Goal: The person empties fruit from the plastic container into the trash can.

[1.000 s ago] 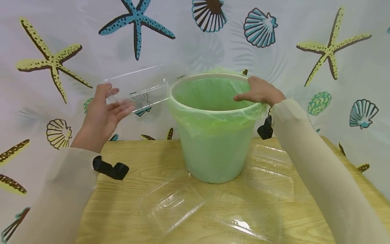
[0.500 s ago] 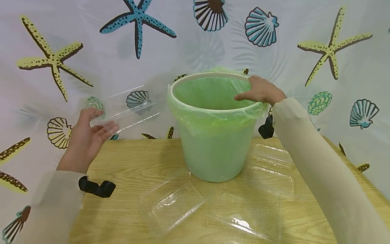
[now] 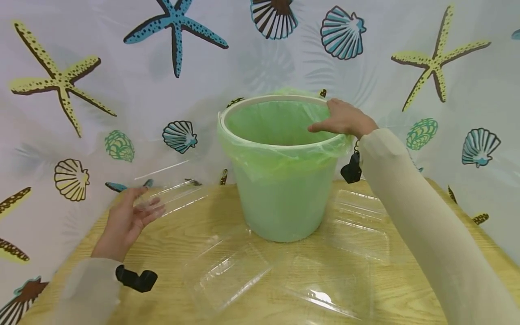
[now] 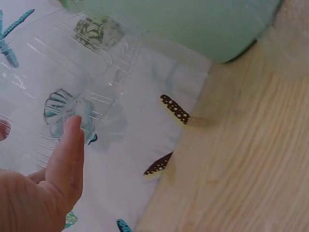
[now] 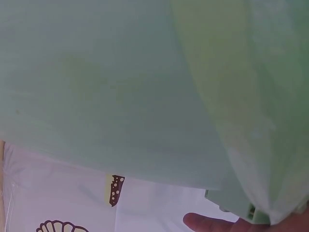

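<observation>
On the left of the head view, my left hand (image 3: 123, 223) holds a clear plastic container (image 3: 172, 187) by its near end, thumb above and fingers below. The container overlaps the table's back edge in this view; its ridged wall (image 4: 113, 63) shows in the left wrist view. A pale green trash bin (image 3: 284, 203) stands upright at the middle, with a thin green bag (image 3: 268, 158) lining it and folded over its rim. My right hand (image 3: 345, 118) grips the bin's right rim, thumb toward the inside; its far fingers are hidden.
Several clear plastic containers lie on the wooden table (image 3: 162, 253): one (image 3: 235, 275) front left of the bin, another (image 3: 325, 286) in front, more (image 3: 361, 232) to the right. A white sheet (image 3: 243, 54) printed with shells and starfish hangs behind.
My left hand has drawn back left from beside the bin's rim and come down with the container toward table height. The right hand keeps its place on the rim.
</observation>
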A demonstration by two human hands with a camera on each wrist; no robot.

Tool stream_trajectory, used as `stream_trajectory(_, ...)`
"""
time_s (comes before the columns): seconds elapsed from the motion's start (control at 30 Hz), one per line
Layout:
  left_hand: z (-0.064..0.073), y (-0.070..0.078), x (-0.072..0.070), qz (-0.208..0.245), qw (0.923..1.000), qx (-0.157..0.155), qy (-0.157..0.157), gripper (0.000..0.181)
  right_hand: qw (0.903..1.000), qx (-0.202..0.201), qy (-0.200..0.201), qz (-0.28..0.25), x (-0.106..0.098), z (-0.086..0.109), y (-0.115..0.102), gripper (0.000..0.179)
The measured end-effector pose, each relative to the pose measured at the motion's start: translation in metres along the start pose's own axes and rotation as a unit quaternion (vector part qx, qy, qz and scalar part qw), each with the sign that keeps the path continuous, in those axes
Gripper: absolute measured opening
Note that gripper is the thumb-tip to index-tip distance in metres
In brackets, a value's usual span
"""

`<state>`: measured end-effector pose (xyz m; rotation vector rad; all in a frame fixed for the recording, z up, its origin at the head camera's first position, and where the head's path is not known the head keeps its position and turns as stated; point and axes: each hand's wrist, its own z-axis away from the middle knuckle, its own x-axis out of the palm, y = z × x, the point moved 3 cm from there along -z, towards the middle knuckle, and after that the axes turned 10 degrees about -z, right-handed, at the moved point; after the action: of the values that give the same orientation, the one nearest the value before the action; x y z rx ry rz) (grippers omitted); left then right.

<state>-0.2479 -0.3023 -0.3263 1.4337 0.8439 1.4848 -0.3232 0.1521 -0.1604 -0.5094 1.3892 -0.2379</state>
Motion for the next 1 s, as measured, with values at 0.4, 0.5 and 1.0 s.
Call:
stream_trajectory(0.4,-0.009,-0.051,-0.006,-0.152,0.9851,-0.078,0.021,0.075,1.0,-0.001,0.006,-0.008,0.0,0.001,-0.002,0.094)
stream_trajectory(0.5,-0.012,-0.061,-0.01,-0.176,0.9804,-0.085,0.022,0.075,0.9999,0.0,0.008,-0.008,-0.001,0.001,-0.002,0.094)
stream_trajectory(1.0,-0.019,-0.082,-0.016,-0.395,0.9146,-0.071,0.048,0.061,0.9997,-0.007,0.022,-0.007,0.0,0.001,0.003,0.094)
